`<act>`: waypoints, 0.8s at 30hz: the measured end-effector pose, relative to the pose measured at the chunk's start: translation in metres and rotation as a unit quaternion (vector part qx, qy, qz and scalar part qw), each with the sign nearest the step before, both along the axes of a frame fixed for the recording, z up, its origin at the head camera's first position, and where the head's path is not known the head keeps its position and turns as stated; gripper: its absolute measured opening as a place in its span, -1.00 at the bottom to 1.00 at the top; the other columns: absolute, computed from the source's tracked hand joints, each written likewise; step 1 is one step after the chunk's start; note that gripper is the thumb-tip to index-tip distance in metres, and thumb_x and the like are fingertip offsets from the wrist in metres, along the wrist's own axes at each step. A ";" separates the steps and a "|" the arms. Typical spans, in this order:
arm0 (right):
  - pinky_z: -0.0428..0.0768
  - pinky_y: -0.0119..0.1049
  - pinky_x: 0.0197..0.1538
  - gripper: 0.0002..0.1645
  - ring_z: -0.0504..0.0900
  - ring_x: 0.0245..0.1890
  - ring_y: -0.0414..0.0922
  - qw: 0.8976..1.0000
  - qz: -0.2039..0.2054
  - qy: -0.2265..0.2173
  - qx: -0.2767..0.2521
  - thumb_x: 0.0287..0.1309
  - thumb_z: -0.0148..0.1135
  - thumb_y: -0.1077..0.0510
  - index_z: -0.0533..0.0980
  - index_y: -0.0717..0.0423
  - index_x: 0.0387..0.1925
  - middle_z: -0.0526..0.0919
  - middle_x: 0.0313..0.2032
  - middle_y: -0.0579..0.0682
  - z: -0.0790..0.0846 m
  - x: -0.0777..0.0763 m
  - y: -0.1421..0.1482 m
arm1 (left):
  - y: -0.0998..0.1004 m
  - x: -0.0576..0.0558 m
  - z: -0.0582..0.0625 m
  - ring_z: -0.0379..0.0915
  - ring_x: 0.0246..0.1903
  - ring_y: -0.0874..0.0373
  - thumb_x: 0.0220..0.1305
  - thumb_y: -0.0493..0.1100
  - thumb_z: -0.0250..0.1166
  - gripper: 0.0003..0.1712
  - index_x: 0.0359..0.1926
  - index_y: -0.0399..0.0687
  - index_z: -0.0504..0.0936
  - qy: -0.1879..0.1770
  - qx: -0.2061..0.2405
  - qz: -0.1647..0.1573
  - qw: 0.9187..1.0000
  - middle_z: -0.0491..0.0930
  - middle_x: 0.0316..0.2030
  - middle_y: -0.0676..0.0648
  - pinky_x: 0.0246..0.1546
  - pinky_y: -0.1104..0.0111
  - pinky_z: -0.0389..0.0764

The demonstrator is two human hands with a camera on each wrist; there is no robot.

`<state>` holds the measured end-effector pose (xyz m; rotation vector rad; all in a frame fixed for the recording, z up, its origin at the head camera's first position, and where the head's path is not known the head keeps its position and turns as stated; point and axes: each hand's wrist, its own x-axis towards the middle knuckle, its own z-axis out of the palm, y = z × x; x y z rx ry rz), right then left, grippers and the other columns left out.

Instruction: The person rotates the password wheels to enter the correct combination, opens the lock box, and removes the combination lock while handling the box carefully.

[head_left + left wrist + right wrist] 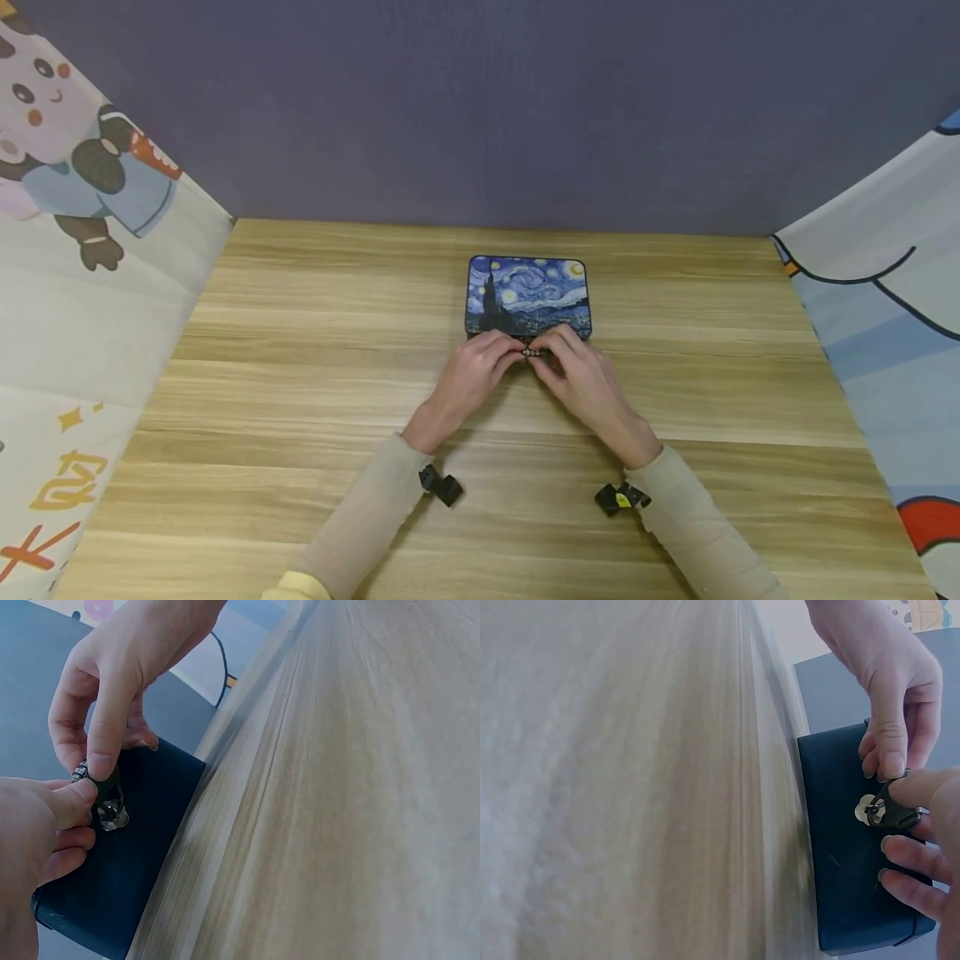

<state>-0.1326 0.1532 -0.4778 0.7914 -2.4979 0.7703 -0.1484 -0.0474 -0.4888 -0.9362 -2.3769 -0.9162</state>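
A box (528,293) with a swirling blue night-sky picture on its lid lies on the table, its plain dark front (844,877) facing me. From a pale round metal clasp (862,810) on that front hangs a small dark padlock (896,816), with what look like little dials along its edge. My left hand (474,371) pinches one end of the padlock between thumb and forefinger. The other end is held by my right hand (581,375), thumb and forefinger also pinching. Fingertips of both hands meet over it and partly hide it.
The wood-grain table (300,375) spreads around the box. A dark blue-grey wall (495,117) rises behind its back edge. Printed cartoon panels stand at the left (97,275) and right (892,333). Small black cameras are strapped at both sleeves.
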 end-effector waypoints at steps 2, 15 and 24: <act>0.57 -0.31 -0.48 -0.72 0.56 -0.43 -0.16 1.000 0.002 0.002 -0.003 0.15 0.54 0.25 0.62 0.13 -0.13 0.63 -0.17 0.00 0.000 0.000 0.000 | 0.000 0.000 -0.001 0.71 -0.24 0.13 0.29 -0.27 0.45 -0.90 -0.18 -0.19 0.77 0.000 -0.001 0.002 1.000 0.77 -0.25 -0.06 -0.11 0.43 0.75; 0.57 -0.30 -0.47 -0.75 0.56 -0.44 -0.14 1.000 0.008 -0.004 -0.009 0.18 0.51 0.25 0.62 0.12 -0.13 0.63 -0.17 0.00 0.001 0.000 0.000 | 0.000 0.001 -0.001 0.70 -0.23 0.14 0.28 -0.26 0.46 -0.89 -0.18 -0.16 0.77 0.001 -0.004 0.007 1.000 0.77 -0.24 -0.05 -0.11 0.42 0.75; 0.56 -0.31 -0.49 -0.74 0.54 -0.45 -0.18 1.000 0.009 -0.002 -0.009 0.17 0.51 0.26 0.62 0.13 -0.13 0.63 -0.17 0.00 0.001 -0.001 0.001 | 0.000 0.001 -0.001 0.70 -0.23 0.14 0.29 -0.26 0.45 -0.89 -0.17 -0.17 0.77 0.001 -0.003 0.006 1.000 0.77 -0.24 -0.04 -0.11 0.43 0.75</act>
